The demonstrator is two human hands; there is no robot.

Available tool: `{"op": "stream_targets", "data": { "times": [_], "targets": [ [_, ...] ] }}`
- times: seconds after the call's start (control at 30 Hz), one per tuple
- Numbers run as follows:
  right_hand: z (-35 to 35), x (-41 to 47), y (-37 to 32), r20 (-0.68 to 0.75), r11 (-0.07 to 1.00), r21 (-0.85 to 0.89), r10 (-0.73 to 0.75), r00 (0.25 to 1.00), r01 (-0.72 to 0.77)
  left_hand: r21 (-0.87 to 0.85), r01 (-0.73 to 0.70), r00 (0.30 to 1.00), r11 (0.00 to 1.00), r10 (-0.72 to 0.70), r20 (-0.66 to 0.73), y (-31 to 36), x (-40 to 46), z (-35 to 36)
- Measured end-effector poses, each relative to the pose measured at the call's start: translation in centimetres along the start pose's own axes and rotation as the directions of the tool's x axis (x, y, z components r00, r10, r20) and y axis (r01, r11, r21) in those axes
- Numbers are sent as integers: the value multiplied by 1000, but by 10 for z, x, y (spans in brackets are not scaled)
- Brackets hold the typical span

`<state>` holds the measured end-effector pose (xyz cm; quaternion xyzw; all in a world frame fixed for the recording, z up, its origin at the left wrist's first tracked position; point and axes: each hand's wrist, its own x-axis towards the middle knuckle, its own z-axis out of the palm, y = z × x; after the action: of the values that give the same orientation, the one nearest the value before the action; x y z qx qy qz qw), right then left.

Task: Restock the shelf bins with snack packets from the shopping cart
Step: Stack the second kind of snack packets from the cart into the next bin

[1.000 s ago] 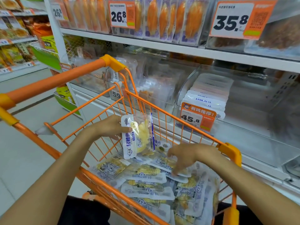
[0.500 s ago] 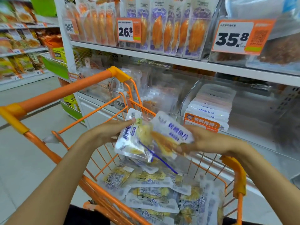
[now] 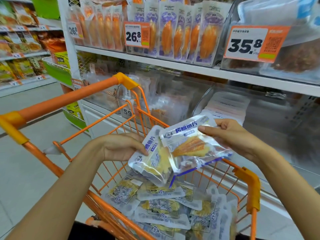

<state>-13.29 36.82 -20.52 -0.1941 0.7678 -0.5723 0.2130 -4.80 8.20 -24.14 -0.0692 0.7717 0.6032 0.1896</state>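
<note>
- Head view, hands: the left hand (image 3: 121, 147) pinches the edge of one dried fish packet (image 3: 152, 158), thumb on top and fingers curled beneath it. The right hand (image 3: 228, 135) grips a second fish packet (image 3: 194, 144) at its far end, thumb across the printed face. The two packets overlap in mid-air above the orange shopping cart (image 3: 72, 99).
- Head view, cart: more packets (image 3: 161, 205) of the same kind lie piled flat in the basket, directly under the two held ones.
- Head view, shelf: beyond the cart's far rim, on the lower shelf, a clear shelf bin (image 3: 204, 99) holds a short row of white packets (image 3: 226, 104). These look like the same product, though blur makes that uncertain. The upper shelf (image 3: 173, 64) carries orange-and-purple packets (image 3: 180, 35) behind price tags (image 3: 137, 34).
- Step in hand: the packets are lifted out and seem to be being squared together; neither has reached a bin yet.
- Next move: carrying both over the cart rim to the clear bin calls for a firm hold on the slippery film, then sliding them in to line up with the packets already there.
</note>
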Motion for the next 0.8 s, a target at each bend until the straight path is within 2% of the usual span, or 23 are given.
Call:
{"op": "stream_targets", "data": {
  "times": [0.07,0.13,0.2,0.3,0.37,0.5,0.6,0.63,0.67,0.73,0.8],
  "targets": [
    [0,-2,-1,46,1000,0,-8,999,8,21,-21,999,1000,20,32,-1,1,1],
    [6,-1,1,68,996,-74,-43,997,48,-12,-35,999,999,35,30,-3,2,3],
    [17,2,8,51,994,-74,-72,996,76,-116,-30,999,993,31,10,-2,2,8],
    [33,6,14,24,991,-41,-129,991,130,-243,-34,996,969,12,-93,4,2,18],
    [41,7,14,13,985,-17,-170,985,170,-313,-39,996,949,10,-92,6,6,21],
    [52,10,16,-98,973,43,-223,970,228,-444,-19,1000,896,13,-17,15,7,23],
    [56,12,15,-199,958,125,-231,952,258,-518,-92,991,850,128,34,20,7,25],
    [57,12,14,-246,949,136,-246,938,285,-505,-144,985,851,174,12,23,7,28],
    [59,12,13,-290,937,137,-273,917,322,-422,-201,978,884,205,-35,23,7,30],
    [63,11,10,-351,906,100,-354,867,410,-88,-278,956,956,267,-125,25,8,36],
    [58,8,4,-365,866,56,-446,817,498,148,-357,913,922,378,-152,32,13,43]
  ]
}}
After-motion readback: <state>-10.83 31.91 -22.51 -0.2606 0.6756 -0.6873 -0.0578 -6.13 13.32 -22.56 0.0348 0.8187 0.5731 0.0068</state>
